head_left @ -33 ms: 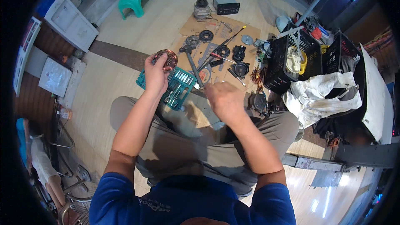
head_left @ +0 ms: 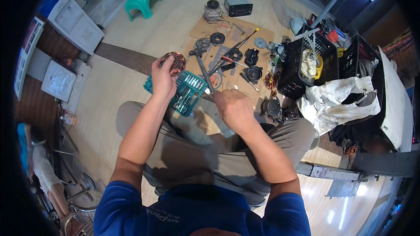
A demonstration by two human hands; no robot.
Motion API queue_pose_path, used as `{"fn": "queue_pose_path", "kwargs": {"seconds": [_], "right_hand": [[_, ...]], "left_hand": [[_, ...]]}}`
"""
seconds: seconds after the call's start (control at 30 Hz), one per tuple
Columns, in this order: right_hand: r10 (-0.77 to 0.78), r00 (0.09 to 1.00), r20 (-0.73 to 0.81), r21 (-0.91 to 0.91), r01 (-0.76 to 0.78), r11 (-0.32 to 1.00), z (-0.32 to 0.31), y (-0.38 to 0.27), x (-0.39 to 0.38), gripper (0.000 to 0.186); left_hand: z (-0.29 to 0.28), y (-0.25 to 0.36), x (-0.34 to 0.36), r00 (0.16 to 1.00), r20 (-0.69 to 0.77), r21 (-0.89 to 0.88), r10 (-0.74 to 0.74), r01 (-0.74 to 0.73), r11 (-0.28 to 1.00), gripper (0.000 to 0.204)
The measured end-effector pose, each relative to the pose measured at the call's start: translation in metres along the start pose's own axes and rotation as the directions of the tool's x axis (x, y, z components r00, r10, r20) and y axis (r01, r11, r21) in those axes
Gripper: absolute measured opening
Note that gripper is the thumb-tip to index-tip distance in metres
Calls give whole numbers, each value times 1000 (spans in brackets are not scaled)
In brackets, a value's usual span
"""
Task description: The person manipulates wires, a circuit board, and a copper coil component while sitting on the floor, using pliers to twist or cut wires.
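My left hand (head_left: 163, 78) is closed round a ring-shaped stator (head_left: 176, 63) with copper windings, raised above the teal socket set case (head_left: 189, 109). Sockets and a ratchet lie in that case. On the right, the curled fingers of my right hand (head_left: 234, 108) meet the handle end of a long dark hammer (head_left: 202, 71); the fingertips are partly hidden. Its head points away from me, over the cardboard. Beyond it lie a red-handled screwdriver (head_left: 233, 60), a black pulley ring (head_left: 217, 39) and several dark round motor parts.
Flat cardboard (head_left: 205, 27) lies under the parts. A car radio (head_left: 238, 6) and a green stool (head_left: 143, 2) stand farther off. At right are a black crate (head_left: 302, 76), a white cloth (head_left: 337, 102) and loose wires (head_left: 272, 78). My bent knees flank the work area.
My right hand has shifted slightly left, up to the hammer's handle end, and is less blurred. My left hand still holds the stator in the same place.
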State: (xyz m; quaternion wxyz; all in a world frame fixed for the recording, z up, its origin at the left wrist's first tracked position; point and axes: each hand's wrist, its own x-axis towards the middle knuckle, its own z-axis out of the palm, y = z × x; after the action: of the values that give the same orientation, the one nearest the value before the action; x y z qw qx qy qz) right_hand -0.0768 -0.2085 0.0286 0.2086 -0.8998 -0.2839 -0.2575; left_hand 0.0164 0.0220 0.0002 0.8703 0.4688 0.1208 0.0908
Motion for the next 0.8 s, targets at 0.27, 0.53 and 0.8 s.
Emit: {"fn": "queue_pose_path", "kwargs": {"seconds": [0.27,0.53,0.8], "right_hand": [[241,956,169,12,-246,969,36,46,-14,4],[344,937,-64,3,-344,939,-7,87,-3,7],[272,949,-159,-79,-286,955,-47,65,4,10]], "left_hand": [[-12,34,9,949,125,-284,-289,313,906,32],[-9,54,-1,784,483,148,-390,365,919,34],[-1,36,0,991,95,492,-99,40,870,35]]}}
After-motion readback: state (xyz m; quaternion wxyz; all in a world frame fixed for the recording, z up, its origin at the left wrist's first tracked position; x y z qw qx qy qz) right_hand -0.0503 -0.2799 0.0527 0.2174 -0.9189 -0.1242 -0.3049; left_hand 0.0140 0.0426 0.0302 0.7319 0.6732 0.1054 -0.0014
